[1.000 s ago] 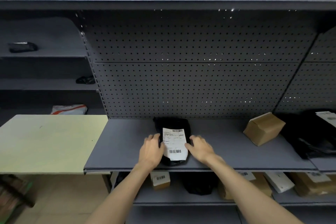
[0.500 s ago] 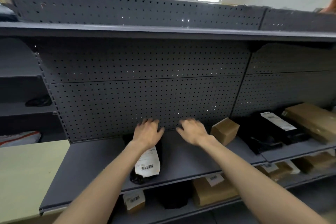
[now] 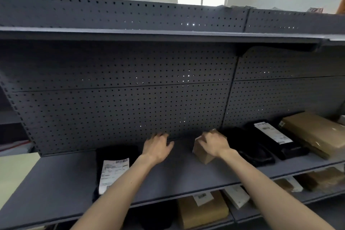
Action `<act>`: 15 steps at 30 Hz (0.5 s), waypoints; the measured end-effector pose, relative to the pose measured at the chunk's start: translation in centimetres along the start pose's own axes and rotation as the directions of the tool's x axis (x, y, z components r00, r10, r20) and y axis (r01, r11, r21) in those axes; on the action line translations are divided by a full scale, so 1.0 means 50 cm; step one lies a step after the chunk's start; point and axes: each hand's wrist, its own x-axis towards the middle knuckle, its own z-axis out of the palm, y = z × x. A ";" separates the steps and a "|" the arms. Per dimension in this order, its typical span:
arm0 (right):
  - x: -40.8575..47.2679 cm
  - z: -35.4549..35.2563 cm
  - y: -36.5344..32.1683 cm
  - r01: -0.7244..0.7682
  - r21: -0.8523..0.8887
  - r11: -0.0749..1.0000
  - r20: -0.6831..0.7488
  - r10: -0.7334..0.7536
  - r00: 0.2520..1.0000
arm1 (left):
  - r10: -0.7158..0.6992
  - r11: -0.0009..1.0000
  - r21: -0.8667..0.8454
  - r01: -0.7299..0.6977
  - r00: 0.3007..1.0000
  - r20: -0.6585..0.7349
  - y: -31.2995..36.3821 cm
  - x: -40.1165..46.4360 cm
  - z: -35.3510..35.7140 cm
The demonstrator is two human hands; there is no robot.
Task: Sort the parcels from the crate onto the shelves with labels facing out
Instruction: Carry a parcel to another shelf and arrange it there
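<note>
Parcels on the shelf [image 3: 168, 177] — Kid: why is the black bag [image 3: 115, 157] lying flat?

Helper: So its white label [image 3: 113, 173] faces up and out where you can read it. It sits far left of the small brown box [image 3: 202, 155].

Kid: What are the hands doing?

Helper: The left hand [image 3: 157, 147] hovers just left of the box, fingers loose, holding nothing. The right hand [image 3: 214, 143] curls over the box, maybe to turn it.

Kid: And to the right of the box?

Helper: More black bags, one with a label [image 3: 272, 134]. Then a big brown parcel [image 3: 313, 132].
</note>
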 end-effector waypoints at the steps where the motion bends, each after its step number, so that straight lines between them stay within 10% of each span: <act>1: 0.010 0.003 0.031 -0.009 0.010 1.000 0.009 0.009 1.000 | -0.015 1.000 -0.006 0.015 1.000 0.010 0.022 0.012 0.015; 15: 0.141 0.088 0.290 -0.071 0.318 0.945 0.194 0.008 0.981 | -0.262 0.924 -0.237 0.300 0.949 0.176 0.220 0.134 0.171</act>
